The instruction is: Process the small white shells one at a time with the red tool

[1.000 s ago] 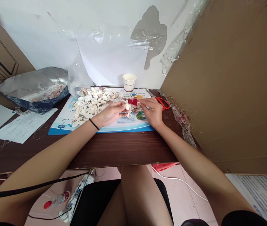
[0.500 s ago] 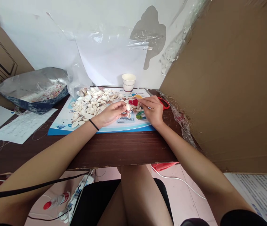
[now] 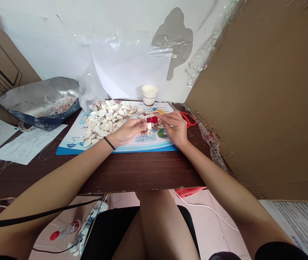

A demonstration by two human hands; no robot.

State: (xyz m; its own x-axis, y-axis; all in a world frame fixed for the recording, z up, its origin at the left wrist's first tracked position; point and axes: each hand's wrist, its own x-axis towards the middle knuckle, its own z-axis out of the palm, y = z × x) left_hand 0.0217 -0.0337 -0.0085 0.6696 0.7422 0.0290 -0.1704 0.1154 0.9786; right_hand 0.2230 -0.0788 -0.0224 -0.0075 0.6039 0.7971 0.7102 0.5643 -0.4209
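Observation:
My left hand (image 3: 128,130) pinches a small pale shell (image 3: 149,125) between thumb and fingers over the blue-edged printed mat (image 3: 121,148). My right hand (image 3: 176,128) is closed on a small red object (image 3: 152,119), its tip held against the shell. A heap of white shells (image 3: 106,119) lies on the mat just left of both hands. A black band circles my left wrist.
A paper cup (image 3: 149,94) stands at the back of the mat. Red-handled scissors (image 3: 188,118) lie right of my right hand. A foil bag (image 3: 38,99) sits at the left, papers (image 3: 28,144) in front of it. A cardboard wall (image 3: 265,94) rises on the right.
Both hands have stayed almost in place. The red object and the shell have drawn slightly closer and shifted a little to the left.

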